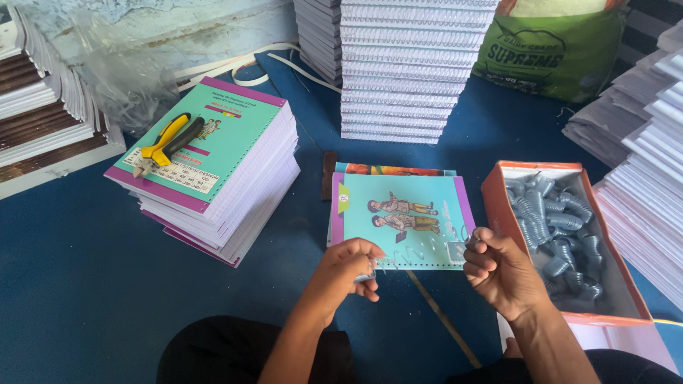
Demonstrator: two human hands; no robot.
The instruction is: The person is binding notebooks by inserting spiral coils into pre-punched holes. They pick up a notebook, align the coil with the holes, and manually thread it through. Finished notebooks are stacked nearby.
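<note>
A teal and purple notebook (pixel 398 217) lies on the blue floor in front of me, its punched edge towards me. A thin wire spiral (pixel 420 254) runs along that edge. My left hand (pixel 348 269) pinches the spiral's left end at the book's near-left corner. My right hand (pixel 501 269) grips the spiral's right end at the near-right corner. Both hands have their fingers closed on the wire.
An orange box (pixel 498 186) of coiled wire spirals stands to the right. A stack of unbound notebooks (pixel 235 178) with yellow-handled pliers (pixel 165 144) on top sits at the left. A tall pile of bound books (pixel 409 71) and a green sack (pixel 551 53) are behind.
</note>
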